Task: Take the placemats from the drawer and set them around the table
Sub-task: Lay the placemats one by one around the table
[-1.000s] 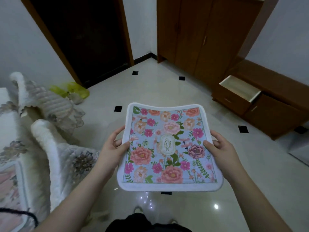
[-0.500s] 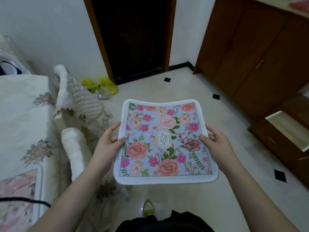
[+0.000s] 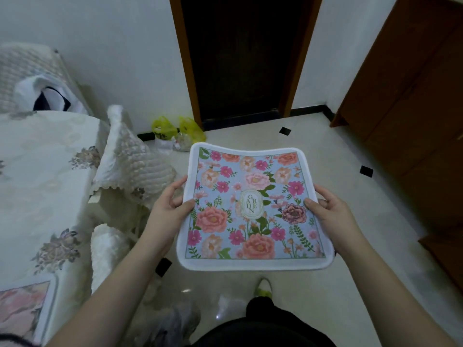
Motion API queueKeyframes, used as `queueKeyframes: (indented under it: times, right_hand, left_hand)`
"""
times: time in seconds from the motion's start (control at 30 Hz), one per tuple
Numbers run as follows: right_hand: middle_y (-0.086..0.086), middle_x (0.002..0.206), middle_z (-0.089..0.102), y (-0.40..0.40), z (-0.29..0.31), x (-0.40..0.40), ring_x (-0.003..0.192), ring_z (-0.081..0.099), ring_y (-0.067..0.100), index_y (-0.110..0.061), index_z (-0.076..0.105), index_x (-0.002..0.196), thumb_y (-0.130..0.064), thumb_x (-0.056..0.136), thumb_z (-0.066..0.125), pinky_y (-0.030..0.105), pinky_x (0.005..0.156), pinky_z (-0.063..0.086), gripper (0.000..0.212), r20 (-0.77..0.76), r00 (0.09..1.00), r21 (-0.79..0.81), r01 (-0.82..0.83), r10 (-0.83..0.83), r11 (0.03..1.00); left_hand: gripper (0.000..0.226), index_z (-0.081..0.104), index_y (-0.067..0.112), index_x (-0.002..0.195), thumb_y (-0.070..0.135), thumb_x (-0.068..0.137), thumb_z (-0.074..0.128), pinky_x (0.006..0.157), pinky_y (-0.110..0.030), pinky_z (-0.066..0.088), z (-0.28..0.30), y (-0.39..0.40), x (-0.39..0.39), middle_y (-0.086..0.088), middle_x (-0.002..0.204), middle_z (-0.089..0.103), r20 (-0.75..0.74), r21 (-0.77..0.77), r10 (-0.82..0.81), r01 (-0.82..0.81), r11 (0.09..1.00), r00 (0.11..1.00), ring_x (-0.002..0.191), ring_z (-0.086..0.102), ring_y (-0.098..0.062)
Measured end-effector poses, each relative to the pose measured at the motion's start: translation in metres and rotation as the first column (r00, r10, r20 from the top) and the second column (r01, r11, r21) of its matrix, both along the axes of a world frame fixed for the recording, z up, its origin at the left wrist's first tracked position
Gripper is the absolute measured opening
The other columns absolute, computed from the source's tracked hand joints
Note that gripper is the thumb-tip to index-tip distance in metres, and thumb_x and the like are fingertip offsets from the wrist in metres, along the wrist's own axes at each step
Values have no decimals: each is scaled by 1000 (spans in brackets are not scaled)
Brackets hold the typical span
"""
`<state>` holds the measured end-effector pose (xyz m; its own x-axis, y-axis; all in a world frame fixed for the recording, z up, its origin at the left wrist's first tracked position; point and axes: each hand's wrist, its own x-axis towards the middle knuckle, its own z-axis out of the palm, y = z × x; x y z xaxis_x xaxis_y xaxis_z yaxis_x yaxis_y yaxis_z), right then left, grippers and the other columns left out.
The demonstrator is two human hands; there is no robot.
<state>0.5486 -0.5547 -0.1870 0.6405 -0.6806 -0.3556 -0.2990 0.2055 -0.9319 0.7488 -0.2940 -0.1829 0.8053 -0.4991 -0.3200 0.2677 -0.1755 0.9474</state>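
I hold a floral placemat (image 3: 253, 209) flat in front of me above the floor; it is light blue with pink and orange flowers and a white border. My left hand (image 3: 167, 209) grips its left edge, thumb on top. My right hand (image 3: 330, 211) grips its right edge the same way. The table (image 3: 37, 176), under a cream flowered cloth, stands at the left. Another floral placemat (image 3: 22, 306) lies on the table's near corner at the bottom left.
Two chairs with cream quilted covers (image 3: 130, 161) stand against the table's right side. Yellow plastic bags (image 3: 175, 128) lie on the floor by a dark doorway (image 3: 240, 56). A brown wooden cabinet (image 3: 413, 96) runs along the right. The floor is glossy tile.
My view has swung left: the open drawer and cabinet slid out to the right, and the table has come further into view. Both hands keep the same grip on the placemat.
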Motion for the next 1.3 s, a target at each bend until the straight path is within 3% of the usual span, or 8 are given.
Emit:
queueKeyframes:
  times: [0.1, 0.4, 0.6, 0.73, 0.93, 1.17, 1.3]
  right_hand:
    - [8, 91, 77, -38, 0, 29, 78, 75, 31, -27, 56, 132, -12, 96, 59, 44, 64, 62, 38, 13, 999, -13, -46, 46, 999]
    - [3, 85, 77, -125, 7, 114, 74, 75, 27, -29, 59, 130, -12, 95, 61, 42, 65, 60, 39, 15, 989, -65, -149, 150, 987]
    - [8, 89, 77, -132, 7, 191, 77, 75, 30, -27, 57, 132, -12, 96, 60, 48, 68, 61, 39, 29, 971, -28, -237, 237, 971]
    - [10, 91, 76, -135, 9, 249, 80, 74, 32, -26, 56, 131, -12, 96, 59, 49, 71, 60, 38, 33, 957, -12, -286, 287, 958]
    - [12, 93, 76, -132, 12, 349, 81, 74, 34, -25, 56, 132, -13, 96, 60, 51, 72, 60, 38, 15, 940, -14, -340, 340, 940]
    - [12, 93, 76, -123, 11, 446, 82, 74, 34, -27, 54, 134, -14, 95, 61, 54, 75, 59, 41, -2, 929, -21, -370, 370, 929]
    - [13, 94, 76, -124, 10, 488, 83, 74, 35, -27, 54, 134, -13, 96, 60, 52, 73, 59, 41, -3, 916, 4, -400, 400, 916]
  left_hand:
    - [55, 46, 32, 141, 5, 95, 61, 76, -56, 59, 3, -33, 18, -12, 102, 76, -26, 0, 59, -59, 998, 998, 88, 74, -36]
    - [55, 45, 31, 141, 6, 95, 62, 73, -53, 61, 24, -100, 67, -12, 101, 77, -23, 27, 155, -155, 988, 988, 87, 75, -35]
    - [53, 46, 32, 140, 5, 96, 59, 70, -53, 61, 18, -94, 120, -14, 103, 76, -63, 11, 260, -260, 965, 963, 88, 74, -38]
    - [52, 49, 32, 138, 5, 95, 60, 80, -63, 56, 6, -88, 167, -17, 105, 75, -72, -20, 316, -318, 948, 946, 90, 72, -42]
    - [51, 48, 34, 136, 7, 95, 61, 67, -50, 62, -1, -83, 244, -14, 103, 76, -82, -72, 351, -356, 932, 933, 86, 74, -38]
    - [51, 50, 40, 133, 9, 95, 63, 79, -64, 56, -2, -69, 329, -14, 105, 75, -76, -54, 401, -405, 913, 913, 89, 73, -41]
    - [49, 52, 40, 132, 10, 95, 63, 80, -61, 56, 3, -69, 366, -14, 102, 76, -40, -25, 406, -407, 913, 913, 88, 73, -40]
